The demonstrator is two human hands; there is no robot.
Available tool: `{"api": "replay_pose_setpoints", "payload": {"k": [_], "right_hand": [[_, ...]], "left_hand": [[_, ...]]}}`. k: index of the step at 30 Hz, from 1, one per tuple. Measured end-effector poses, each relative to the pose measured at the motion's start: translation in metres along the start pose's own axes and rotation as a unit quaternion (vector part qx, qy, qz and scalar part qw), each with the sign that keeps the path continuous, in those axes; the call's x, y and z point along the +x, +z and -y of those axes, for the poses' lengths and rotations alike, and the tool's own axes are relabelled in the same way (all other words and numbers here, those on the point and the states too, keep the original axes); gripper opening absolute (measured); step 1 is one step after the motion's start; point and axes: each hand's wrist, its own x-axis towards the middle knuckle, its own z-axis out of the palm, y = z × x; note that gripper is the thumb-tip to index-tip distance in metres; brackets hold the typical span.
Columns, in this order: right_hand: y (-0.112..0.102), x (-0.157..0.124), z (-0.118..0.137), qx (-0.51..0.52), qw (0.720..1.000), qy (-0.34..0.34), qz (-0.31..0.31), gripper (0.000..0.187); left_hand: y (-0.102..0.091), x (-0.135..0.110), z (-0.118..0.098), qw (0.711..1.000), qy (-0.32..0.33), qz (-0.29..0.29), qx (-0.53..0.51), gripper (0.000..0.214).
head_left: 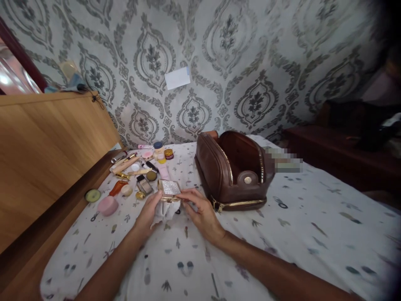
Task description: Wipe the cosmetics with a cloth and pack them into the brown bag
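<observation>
A small case with a glittery silver lid and gold edges is held up between both hands, low over the patterned cloth. My left hand grips its left side, together with a crumpled white tissue that hangs beneath it. The fingers of my right hand are closed on the case's right front edge. Just right of the hands stands a brown leather toiletry bag, its top unzipped and spread wide, with gold zips. The bag's inside looks dark.
Cosmetics lie at the left: a pink round container, a green-topped tin, a foundation bottle, a blue-lidded jar and several more. A wooden panel borders the left; patterned wallpaper stands behind. A blurred patch is right of the bag.
</observation>
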Motion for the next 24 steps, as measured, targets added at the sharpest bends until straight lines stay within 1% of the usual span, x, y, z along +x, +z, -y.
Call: {"api": "replay_pose_setpoints", "payload": {"k": [2, 3, 5, 7, 9, 11, 13, 14, 15, 16, 18, 20, 21, 22, 24], "right_hand": [[-0.001, 0.000, -0.001, -0.013, 1.000, -0.010, -0.002, 0.026], [-0.001, 0.001, -0.001, -0.014, 1.000, -0.009, -0.006, 0.025], [-0.001, 0.001, -0.001, -0.006, 1.000, 0.010, -0.017, 0.025], [-0.001, 0.000, -0.001, 0.007, 0.999, 0.042, -0.028, 0.029], [-0.001, 0.000, -0.001, 0.012, 0.997, 0.071, -0.036, 0.032], [-0.001, 0.000, 0.000, 0.007, 0.996, 0.082, -0.027, 0.034], [-0.003, 0.000, 0.003, -0.006, 0.997, 0.076, -0.012, 0.036], [-0.003, 0.001, 0.005, -0.014, 0.997, 0.070, -0.007, 0.036], [-0.004, 0.002, 0.008, -0.020, 0.998, 0.067, -0.005, 0.037], [-0.005, 0.003, 0.011, -0.022, 0.998, 0.065, -0.005, 0.038], [-0.005, 0.007, 0.018, 0.000, 0.997, 0.081, 0.002, 0.039], [-0.005, 0.010, 0.025, 0.072, 0.989, 0.130, 0.014, 0.050], [-0.004, 0.012, 0.029, 0.121, 0.979, 0.164, 0.018, 0.055], [-0.003, 0.013, 0.033, 0.171, 0.965, 0.200, 0.019, 0.058], [0.000, 0.015, 0.039, 0.247, 0.933, 0.260, 0.013, 0.054]], "left_hand": [[0.002, -0.001, -0.002, 0.998, -0.065, 0.001, -0.024, 0.037], [0.003, -0.002, -0.004, 0.996, -0.079, 0.011, -0.038, 0.038], [0.006, -0.004, -0.007, 0.994, -0.062, 0.053, -0.071, 0.038], [0.009, -0.006, -0.010, 0.991, -0.040, 0.087, -0.093, 0.038], [0.011, -0.007, -0.011, 0.989, -0.024, 0.102, -0.102, 0.039], [0.011, -0.008, -0.010, 0.990, 0.003, 0.108, -0.091, 0.040], [0.008, -0.008, -0.007, 0.988, 0.078, 0.123, -0.043, 0.038], [0.006, -0.007, -0.005, 0.982, 0.132, 0.132, -0.001, 0.036], [0.004, -0.006, -0.002, 0.971, 0.191, 0.137, 0.052, 0.034], [0.002, -0.005, 0.000, 0.953, 0.248, 0.136, 0.111, 0.032], [-0.003, -0.004, 0.004, 0.906, 0.340, 0.120, 0.221, 0.034], [-0.006, -0.002, 0.008, 0.862, 0.405, 0.093, 0.289, 0.040], [-0.008, -0.001, 0.009, 0.845, 0.430, 0.082, 0.308, 0.042], [-0.009, 0.000, 0.010, 0.830, 0.452, 0.069, 0.319, 0.043], [-0.010, 0.001, 0.011, 0.811, 0.484, 0.046, 0.326, 0.043]]}}
